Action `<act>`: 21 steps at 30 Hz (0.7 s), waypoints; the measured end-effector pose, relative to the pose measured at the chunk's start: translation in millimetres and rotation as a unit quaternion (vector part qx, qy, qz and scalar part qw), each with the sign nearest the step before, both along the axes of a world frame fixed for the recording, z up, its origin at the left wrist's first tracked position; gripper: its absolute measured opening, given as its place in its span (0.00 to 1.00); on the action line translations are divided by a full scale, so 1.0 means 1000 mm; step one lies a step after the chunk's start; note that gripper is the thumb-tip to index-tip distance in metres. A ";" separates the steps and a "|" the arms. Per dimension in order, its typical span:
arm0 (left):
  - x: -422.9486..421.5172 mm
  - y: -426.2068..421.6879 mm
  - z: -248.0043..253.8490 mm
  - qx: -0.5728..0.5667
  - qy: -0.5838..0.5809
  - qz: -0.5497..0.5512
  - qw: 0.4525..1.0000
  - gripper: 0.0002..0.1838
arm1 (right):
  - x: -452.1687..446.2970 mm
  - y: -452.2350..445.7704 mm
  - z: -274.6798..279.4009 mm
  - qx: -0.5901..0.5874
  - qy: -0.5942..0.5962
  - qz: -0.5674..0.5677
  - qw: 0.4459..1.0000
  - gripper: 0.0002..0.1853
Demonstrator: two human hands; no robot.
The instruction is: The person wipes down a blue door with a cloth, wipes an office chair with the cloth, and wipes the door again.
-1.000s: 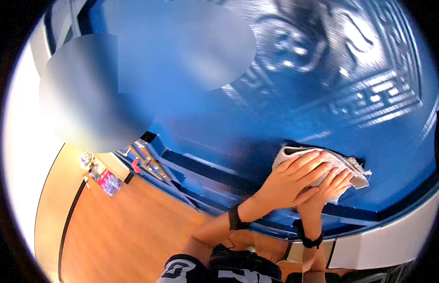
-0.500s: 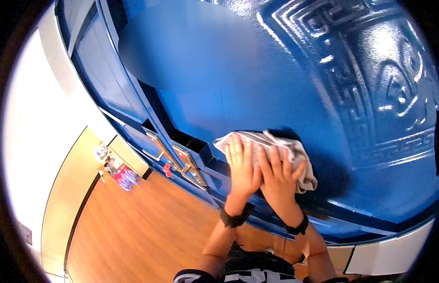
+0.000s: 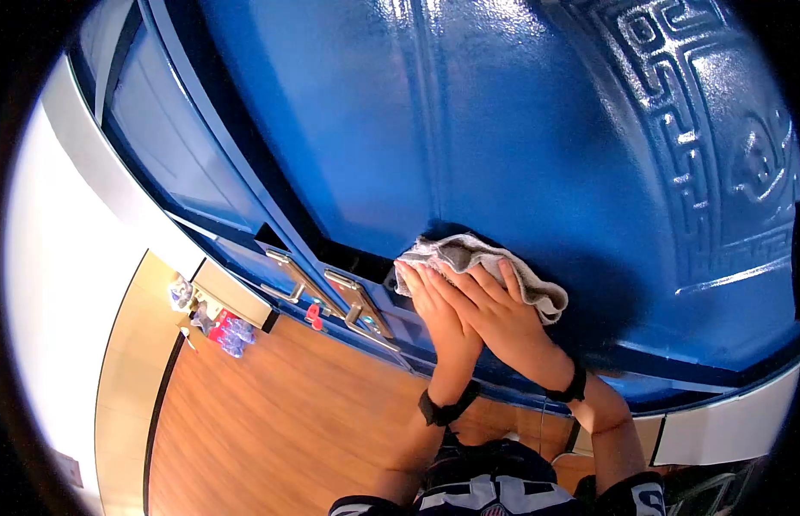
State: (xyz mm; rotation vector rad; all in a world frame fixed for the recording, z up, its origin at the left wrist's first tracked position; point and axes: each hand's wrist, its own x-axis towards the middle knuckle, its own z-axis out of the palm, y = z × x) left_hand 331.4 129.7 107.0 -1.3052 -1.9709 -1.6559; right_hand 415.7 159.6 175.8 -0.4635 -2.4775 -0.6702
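A crumpled grey-and-white cloth (image 3: 460, 254) lies bunched against the glossy blue door panel (image 3: 357, 155). On its left part rests my left hand (image 3: 446, 322), open, the fingers stretched flat over the fabric. My right hand (image 3: 507, 322) is also open and presses flat on the cloth, its fingers spread and partly crossing over the left hand's. The palms are turned to the panel and hidden. Each wrist wears a black band. Just left of the cloth are metal latch handles (image 3: 359, 305) at the door's edge.
Raised key-pattern relief (image 3: 684, 146) covers the panel's right side. A second blue door (image 3: 172, 129) stands at left beyond a dark gap. A red tag (image 3: 314, 316) hangs near the handles. Wooden floor (image 3: 271, 413) lies below, with colourful items (image 3: 228, 331) by the far wall.
The view has shifted, bringing more plain blue panel into sight. My hands have drawn closer, the right now overlapping the left, and the cloth is bunched differently under them.
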 end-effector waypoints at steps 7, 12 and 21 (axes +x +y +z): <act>-0.003 -0.037 -0.007 -0.159 0.058 -0.008 0.986 0.30 | 0.004 0.005 -0.027 -0.104 0.004 0.101 0.989 0.26; -0.004 -0.044 0.003 -0.200 0.113 -0.003 0.973 0.28 | 0.005 0.008 -0.035 -0.085 0.001 0.108 0.991 0.26; 0.008 -0.048 0.014 -0.259 0.158 -0.033 0.952 0.22 | 0.032 0.011 -0.039 -0.258 0.047 0.192 0.946 0.23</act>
